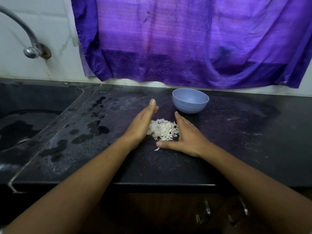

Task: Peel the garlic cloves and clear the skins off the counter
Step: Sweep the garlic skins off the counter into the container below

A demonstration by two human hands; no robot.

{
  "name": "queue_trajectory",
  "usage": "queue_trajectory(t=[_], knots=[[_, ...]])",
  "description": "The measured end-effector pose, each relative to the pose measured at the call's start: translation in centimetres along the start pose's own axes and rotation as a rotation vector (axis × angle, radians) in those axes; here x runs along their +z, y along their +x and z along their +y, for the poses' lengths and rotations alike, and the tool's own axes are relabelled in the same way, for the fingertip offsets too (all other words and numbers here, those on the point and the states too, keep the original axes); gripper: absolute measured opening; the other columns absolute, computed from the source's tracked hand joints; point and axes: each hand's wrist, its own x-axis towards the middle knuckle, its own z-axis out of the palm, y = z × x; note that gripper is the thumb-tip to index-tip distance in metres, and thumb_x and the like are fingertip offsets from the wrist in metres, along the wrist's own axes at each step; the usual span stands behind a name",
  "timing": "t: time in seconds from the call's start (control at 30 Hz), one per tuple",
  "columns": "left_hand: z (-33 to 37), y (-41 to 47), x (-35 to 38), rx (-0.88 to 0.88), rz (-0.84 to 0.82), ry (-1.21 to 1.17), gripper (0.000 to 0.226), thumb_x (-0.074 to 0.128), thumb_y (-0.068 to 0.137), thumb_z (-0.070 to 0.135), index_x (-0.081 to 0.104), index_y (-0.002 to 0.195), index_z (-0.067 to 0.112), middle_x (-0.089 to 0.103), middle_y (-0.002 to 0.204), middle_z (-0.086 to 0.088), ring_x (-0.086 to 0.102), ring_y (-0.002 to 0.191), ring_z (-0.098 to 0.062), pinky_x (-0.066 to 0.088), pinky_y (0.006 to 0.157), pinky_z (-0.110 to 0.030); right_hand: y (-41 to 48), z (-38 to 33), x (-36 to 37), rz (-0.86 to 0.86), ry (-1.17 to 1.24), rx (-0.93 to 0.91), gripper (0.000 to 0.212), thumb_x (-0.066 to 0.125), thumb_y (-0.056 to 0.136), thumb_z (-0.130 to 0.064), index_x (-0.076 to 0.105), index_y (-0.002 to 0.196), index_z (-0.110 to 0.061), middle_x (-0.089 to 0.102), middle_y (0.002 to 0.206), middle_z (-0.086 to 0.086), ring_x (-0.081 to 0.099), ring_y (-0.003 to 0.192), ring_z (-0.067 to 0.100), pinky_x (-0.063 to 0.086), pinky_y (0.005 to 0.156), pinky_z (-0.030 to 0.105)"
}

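Observation:
A small heap of white garlic skins [162, 130] lies on the black counter [236, 132]. My left hand [141, 125] stands on its edge against the heap's left side, fingers straight. My right hand [187, 137] lies on the heap's right side, fingers straight and thumb spread along the near edge of the pile. One loose flake [156, 149] lies just in front of the thumb. A light blue bowl [190, 103] stands upright behind the heap; I cannot see what is inside it.
A dark sink [30, 119] with a metal tap [28, 43] is at the left, and wet patches [87, 130] mark the counter beside it. A purple curtain [185, 39] hangs behind the bowl. Cabinet handles [207, 211] show below the counter edge.

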Motion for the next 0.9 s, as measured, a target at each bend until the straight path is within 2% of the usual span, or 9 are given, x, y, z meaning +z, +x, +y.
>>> queue_trajectory(t=[0.17, 0.27, 0.4, 0.6, 0.67, 0.8, 0.9], knots=[[0.4, 1.2, 0.9, 0.000, -0.054, 0.068, 0.096, 0.026, 0.084, 0.093, 0.052, 0.150, 0.028, 0.056, 0.150, 0.011, 0.049, 0.138, -0.005, 0.028, 0.122, -0.038, -2.0, -0.4, 0.3, -0.037, -0.117, -0.024, 0.150, 0.050, 0.058, -0.102, -0.009, 0.163, -0.013, -0.002, 0.173, 0.003, 0.002, 0.159, 0.017, 0.008, 0.129, 0.037], [0.5, 1.6, 1.3, -0.020, -0.098, 0.044, 0.095, 0.027, 0.083, 0.093, 0.057, 0.145, 0.027, 0.060, 0.145, 0.010, 0.055, 0.132, -0.007, 0.033, 0.114, -0.036, -1.5, -1.3, 1.0, -0.047, -0.130, -0.059, 0.147, 0.049, 0.061, -0.100, -0.009, 0.163, -0.011, -0.003, 0.173, 0.005, 0.000, 0.159, 0.018, 0.007, 0.130, 0.039], [0.5, 1.3, 1.1, -0.010, -0.073, -0.019, 0.093, 0.025, 0.084, 0.088, 0.060, 0.141, 0.023, 0.063, 0.142, 0.006, 0.059, 0.126, -0.005, 0.035, 0.106, -0.029, 1.2, -1.4, 0.4, -0.025, -0.122, -0.004, 0.140, 0.050, 0.069, -0.096, -0.007, 0.163, -0.008, -0.002, 0.173, 0.009, 0.001, 0.159, 0.021, 0.009, 0.129, 0.041], [0.1, 1.0, 0.3, 0.009, -0.010, -0.010, 0.099, 0.031, 0.075, 0.096, 0.063, 0.138, 0.027, 0.064, 0.138, 0.013, 0.057, 0.129, -0.002, 0.037, 0.116, -0.034, 1.1, -0.3, -0.2, -0.018, -0.007, -0.021, 0.137, 0.058, 0.070, -0.091, -0.006, 0.164, -0.014, -0.001, 0.173, 0.002, 0.004, 0.159, 0.017, 0.013, 0.128, 0.037], [0.1, 1.1, 0.6, 0.003, -0.016, 0.035, 0.095, 0.031, 0.079, 0.095, 0.061, 0.141, 0.029, 0.062, 0.141, 0.014, 0.054, 0.133, -0.002, 0.034, 0.119, -0.038, 0.5, 0.8, -0.4, -0.016, -0.018, -0.017, 0.139, 0.060, 0.068, -0.091, -0.006, 0.164, -0.014, -0.001, 0.173, 0.001, 0.004, 0.159, 0.016, 0.012, 0.126, 0.034], [0.7, 1.3, 2.4, 0.016, -0.105, 0.090, 0.089, 0.032, 0.085, 0.089, 0.056, 0.147, 0.029, 0.055, 0.151, 0.011, 0.049, 0.138, -0.003, 0.030, 0.123, -0.037, 0.9, 2.1, -0.9, -0.015, -0.072, -0.001, 0.146, 0.060, 0.064, -0.095, -0.007, 0.164, -0.012, 0.000, 0.173, 0.004, 0.005, 0.159, 0.016, 0.013, 0.128, 0.034], [0.9, 1.3, 3.4, 0.024, -0.154, 0.018, 0.083, 0.035, 0.092, 0.082, 0.053, 0.150, 0.026, 0.053, 0.153, 0.010, 0.049, 0.138, -0.002, 0.030, 0.123, -0.034, 1.9, 1.5, -0.9, -0.041, -0.051, -0.035, 0.147, 0.065, 0.064, -0.092, -0.008, 0.163, -0.013, 0.001, 0.173, 0.004, 0.005, 0.159, 0.016, 0.015, 0.128, 0.035]])
